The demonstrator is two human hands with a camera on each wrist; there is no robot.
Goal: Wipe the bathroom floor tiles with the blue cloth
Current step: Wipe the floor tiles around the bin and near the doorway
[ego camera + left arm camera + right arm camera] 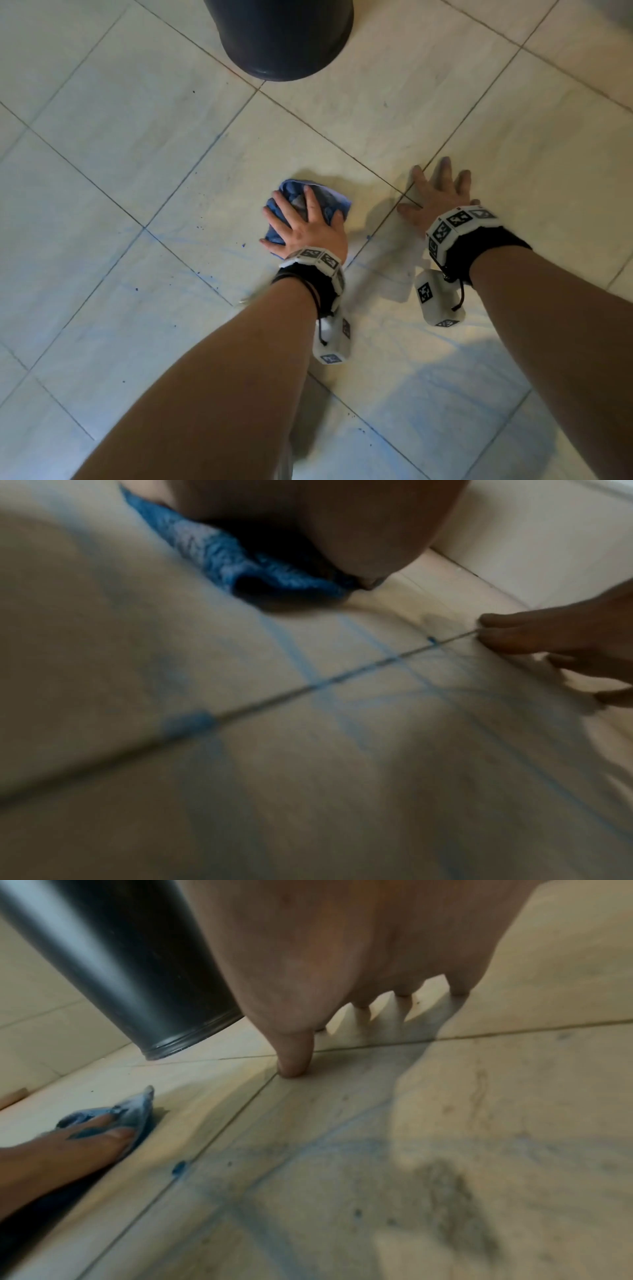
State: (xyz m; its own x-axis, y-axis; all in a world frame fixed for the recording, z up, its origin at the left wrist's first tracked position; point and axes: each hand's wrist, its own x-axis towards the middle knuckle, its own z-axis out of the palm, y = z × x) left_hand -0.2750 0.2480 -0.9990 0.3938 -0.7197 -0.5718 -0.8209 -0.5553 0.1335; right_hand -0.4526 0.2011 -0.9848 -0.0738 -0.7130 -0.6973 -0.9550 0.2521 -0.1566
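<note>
A crumpled blue cloth [291,190] lies on the pale floor tiles [137,137] near the middle of the head view. My left hand [301,226] presses down on it with fingers spread and fairly straight. The cloth [205,547] bunches under my palm in the left wrist view, and it [137,1110] shows under my left fingers in the right wrist view. My right hand [438,195] lies flat on the bare tile to the right of the cloth, fingers splayed, holding nothing. Its thumb [294,1056] touches a grout line.
A black round bin [281,37] stands just beyond the cloth at the top of the head view. Faint blue smears [205,246] and dark blue specks mark the tiles around my hands. A light skirting edge [514,547] runs at the far side.
</note>
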